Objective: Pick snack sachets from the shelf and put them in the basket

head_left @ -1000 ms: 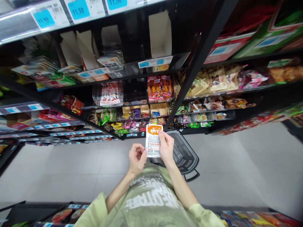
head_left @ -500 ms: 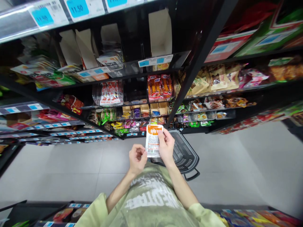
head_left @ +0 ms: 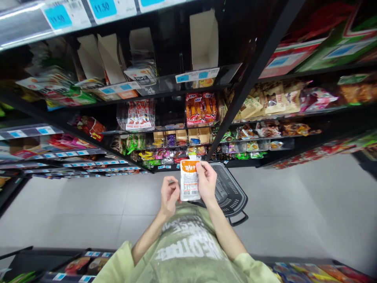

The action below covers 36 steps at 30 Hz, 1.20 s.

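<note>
Here, the packet (head_left: 189, 186) is pinched by the right hand (head_left: 207, 182), left of the basket (head_left: 231, 192); the left hand (head_left: 169, 196) is held half open nearby.

The right hand (head_left: 207, 181) covers part of the packet's (head_left: 188, 184) edge, its small print is too fine to read, the basket (head_left: 232, 190) is partly hidden behind that hand and the shirt (head_left: 191, 247), and the picture's top edge crops the price tags (head_left: 103, 8).
</note>
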Tool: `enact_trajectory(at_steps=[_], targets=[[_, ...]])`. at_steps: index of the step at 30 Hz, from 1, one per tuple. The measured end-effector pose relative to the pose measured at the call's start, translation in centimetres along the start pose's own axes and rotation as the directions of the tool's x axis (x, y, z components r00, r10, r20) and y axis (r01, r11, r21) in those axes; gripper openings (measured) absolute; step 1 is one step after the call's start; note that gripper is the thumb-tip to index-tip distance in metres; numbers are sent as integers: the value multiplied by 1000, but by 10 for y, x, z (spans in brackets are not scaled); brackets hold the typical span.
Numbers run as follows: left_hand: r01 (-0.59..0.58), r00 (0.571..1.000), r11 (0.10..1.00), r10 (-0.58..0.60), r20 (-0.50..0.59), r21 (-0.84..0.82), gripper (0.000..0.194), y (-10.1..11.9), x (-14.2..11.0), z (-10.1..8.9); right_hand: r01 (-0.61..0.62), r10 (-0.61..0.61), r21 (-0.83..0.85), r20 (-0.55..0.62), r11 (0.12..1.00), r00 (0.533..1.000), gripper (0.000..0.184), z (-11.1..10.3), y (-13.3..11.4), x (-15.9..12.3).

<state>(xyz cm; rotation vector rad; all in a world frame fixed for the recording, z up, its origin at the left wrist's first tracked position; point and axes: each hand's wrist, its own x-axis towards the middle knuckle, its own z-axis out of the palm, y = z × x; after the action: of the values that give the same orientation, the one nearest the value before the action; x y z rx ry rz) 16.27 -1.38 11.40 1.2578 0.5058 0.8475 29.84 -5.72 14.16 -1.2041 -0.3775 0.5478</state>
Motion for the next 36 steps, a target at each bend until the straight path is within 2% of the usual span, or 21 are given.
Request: enact_trajectory(at_steps=[5,9,16,22,31,36], targets=[[140,989,988,-137,-48,60,25,14,22,1,-15,23,-67,115,998,993,24,3,4,-5],[139,988,967,-122,-91,213,29,29,37,2,-16,40,-112,216,994,976,24,6,9,-8],[127,989,955,-100,-110,269,29,30,41,-2,-21,47,-128,203,992,978,21,8,13,-4],[182,974,939,-132,-182,292,32,25,42,-7,-67,90,-95,266,993,960,17,11,15,-5],[186,966,905,-97,-239,384,34,22,39,-10,-53,84,-130,241,990,967,17,13,19,-9],[156,969,912,-68,-237,379,35,23,38,-8,-85,98,-64,245,994,965,20,14,17,-9]])
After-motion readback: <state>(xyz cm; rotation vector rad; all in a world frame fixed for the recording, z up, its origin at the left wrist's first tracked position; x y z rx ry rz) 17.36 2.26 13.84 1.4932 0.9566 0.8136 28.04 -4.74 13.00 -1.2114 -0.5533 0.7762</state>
